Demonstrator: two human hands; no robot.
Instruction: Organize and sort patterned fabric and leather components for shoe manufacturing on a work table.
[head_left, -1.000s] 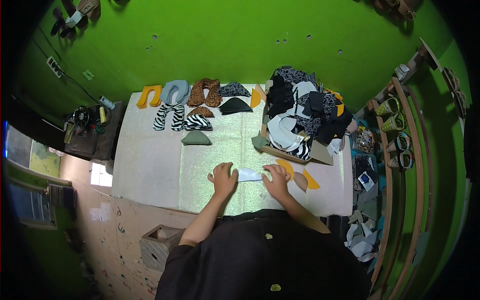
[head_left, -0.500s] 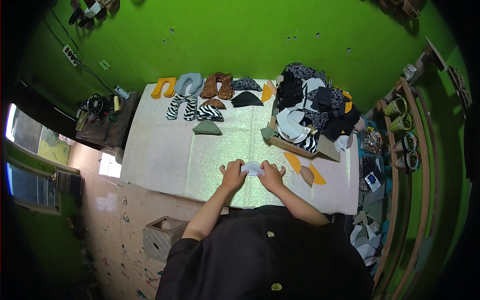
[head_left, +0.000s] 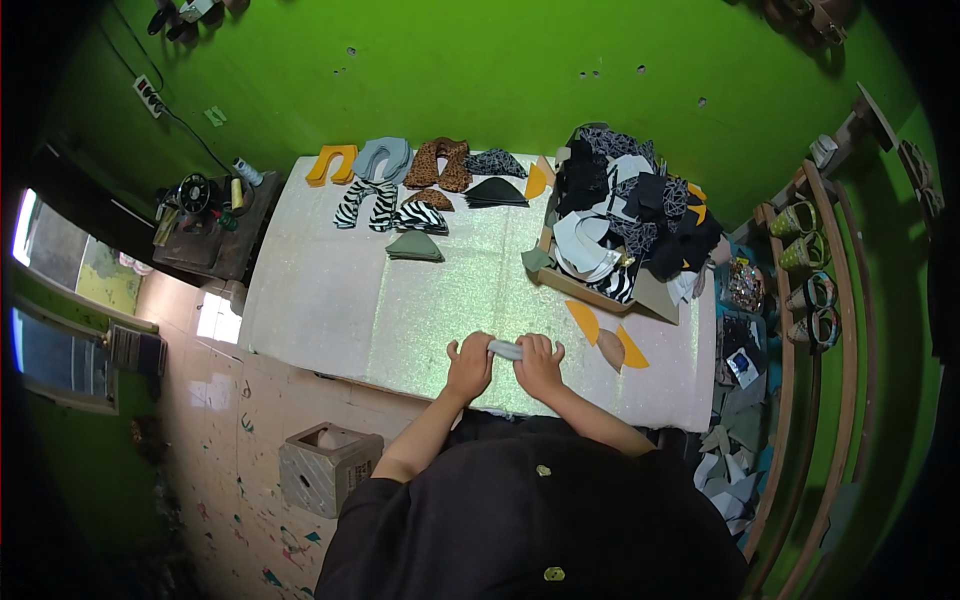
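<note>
My left hand (head_left: 470, 367) and my right hand (head_left: 538, 367) are close together near the front edge of the table. Both have their fingers closed around the ends of a pale grey cut piece (head_left: 506, 350), possibly a small stack, now seen as a narrow band between them. To the right of my right hand lie a yellow cut piece (head_left: 632, 347), another yellow cut piece (head_left: 582, 322) and a brown cut piece (head_left: 610, 350). Farther off, a stack of green half-round pieces (head_left: 415, 247) lies on the table.
Stacks of zebra-striped pieces (head_left: 364, 206), leopard-print pieces (head_left: 437, 166) and black pieces (head_left: 497, 193) lie along the table's far side. A cardboard box (head_left: 588, 294) overflows with cut scraps. A sewing machine (head_left: 193, 200) stands left; a shoe rack (head_left: 790, 400) stands right.
The pale grey piece has gone from a visible half-round face to a narrow band, as my hands turned or bent it. My fingers now wrap more over its ends.
</note>
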